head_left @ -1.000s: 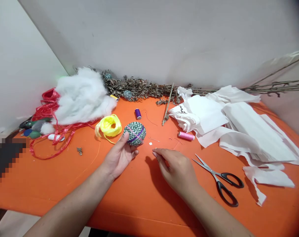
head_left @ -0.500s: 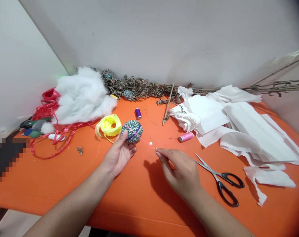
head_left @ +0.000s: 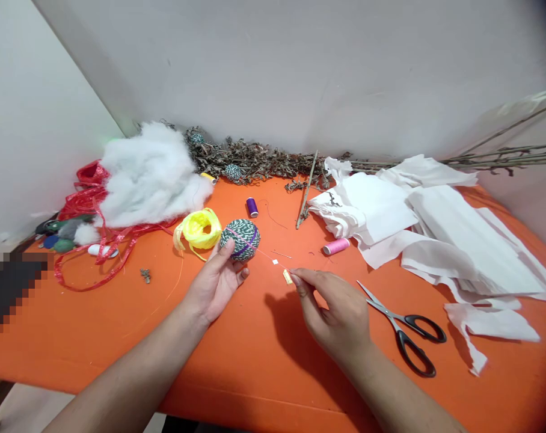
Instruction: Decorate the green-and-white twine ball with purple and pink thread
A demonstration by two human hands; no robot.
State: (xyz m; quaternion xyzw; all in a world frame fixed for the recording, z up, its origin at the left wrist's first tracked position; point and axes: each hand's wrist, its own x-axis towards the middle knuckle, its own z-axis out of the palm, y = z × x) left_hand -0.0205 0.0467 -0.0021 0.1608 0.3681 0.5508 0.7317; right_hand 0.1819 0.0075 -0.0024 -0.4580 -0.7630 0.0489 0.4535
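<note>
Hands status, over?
Left hand holding green-and-white twine ball. Right hand pinching small yellow piece, thin thread running toward it from ball. Black-handled scissors right of right hand, apart.

A ball of green-and-white twine (head_left: 240, 239) is cradled in the left hand (head_left: 216, 282), held above the orange tabletop (head_left: 97, 331). Its round surface is closely wound with striped twine and is crossed by a few purple strands. A thin pink thread (head_left: 260, 251) is drawn out from the ball in a taut, straight line, running down and to the right towards the right hand (head_left: 331, 307). The thread is pinched there between the fingertips, and a small pale-yellow piece (head_left: 287, 276) is seen just beside them. What that piece is cannot be told.
</note>
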